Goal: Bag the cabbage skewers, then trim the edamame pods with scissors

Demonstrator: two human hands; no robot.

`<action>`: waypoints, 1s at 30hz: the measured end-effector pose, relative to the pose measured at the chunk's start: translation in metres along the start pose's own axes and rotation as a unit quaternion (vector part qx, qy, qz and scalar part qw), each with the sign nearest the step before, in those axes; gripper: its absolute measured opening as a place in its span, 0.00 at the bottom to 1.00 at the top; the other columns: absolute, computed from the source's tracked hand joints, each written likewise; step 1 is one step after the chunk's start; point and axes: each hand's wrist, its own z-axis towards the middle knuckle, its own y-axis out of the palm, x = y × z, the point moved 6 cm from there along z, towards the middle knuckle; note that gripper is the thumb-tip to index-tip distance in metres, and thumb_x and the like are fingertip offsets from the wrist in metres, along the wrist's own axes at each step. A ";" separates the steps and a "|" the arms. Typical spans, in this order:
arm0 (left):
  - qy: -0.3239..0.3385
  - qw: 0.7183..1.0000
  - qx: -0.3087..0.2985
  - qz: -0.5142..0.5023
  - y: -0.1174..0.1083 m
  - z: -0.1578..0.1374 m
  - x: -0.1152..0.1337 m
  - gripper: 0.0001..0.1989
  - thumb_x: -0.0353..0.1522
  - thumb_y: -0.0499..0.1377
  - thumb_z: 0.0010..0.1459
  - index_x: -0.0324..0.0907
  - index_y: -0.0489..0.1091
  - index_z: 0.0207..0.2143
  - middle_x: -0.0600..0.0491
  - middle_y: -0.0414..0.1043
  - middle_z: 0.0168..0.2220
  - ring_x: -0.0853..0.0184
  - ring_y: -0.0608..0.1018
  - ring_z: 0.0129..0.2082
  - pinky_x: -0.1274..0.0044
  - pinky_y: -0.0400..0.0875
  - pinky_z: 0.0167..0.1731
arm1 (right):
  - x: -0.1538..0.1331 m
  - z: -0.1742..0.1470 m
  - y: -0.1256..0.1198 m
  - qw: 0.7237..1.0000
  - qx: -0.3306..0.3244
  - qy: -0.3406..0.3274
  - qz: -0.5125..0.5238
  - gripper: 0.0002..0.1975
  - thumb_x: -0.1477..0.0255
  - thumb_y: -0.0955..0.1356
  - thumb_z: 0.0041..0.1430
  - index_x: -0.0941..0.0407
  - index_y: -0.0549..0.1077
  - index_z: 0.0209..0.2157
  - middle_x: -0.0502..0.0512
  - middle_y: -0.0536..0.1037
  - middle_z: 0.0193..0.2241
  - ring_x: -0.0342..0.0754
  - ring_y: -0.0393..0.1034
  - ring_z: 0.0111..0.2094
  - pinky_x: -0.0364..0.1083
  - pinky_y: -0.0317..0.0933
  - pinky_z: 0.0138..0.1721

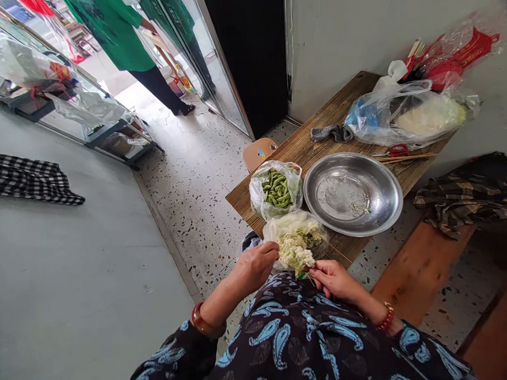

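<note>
Both bent inward, our right hand (332,277) clamps cauliflower (295,251), left hand (257,264) pinched together.
Beans (276,188) fill the bag (257,198) by the tabletop's (239,199) corner.

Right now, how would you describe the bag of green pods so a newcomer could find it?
On the wooden table, find the wide metal bowl. Immediately left of it in the picture sits a clear plastic bag, open at the top. Green pods fill it, unlike the lower bag beside it, which holds pale cauliflower.
</note>
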 end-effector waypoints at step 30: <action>-0.028 0.998 -0.044 -0.036 0.009 0.005 0.010 0.16 0.28 0.53 0.60 0.42 0.63 0.51 0.48 0.70 0.44 0.67 0.75 0.37 0.77 0.70 0.34 | -0.019 0.031 -0.066 0.943 0.193 -0.090 -0.255 0.22 0.63 0.55 0.67 0.57 0.75 0.46 0.54 0.80 0.30 0.43 0.71 0.24 0.41 0.60 0.29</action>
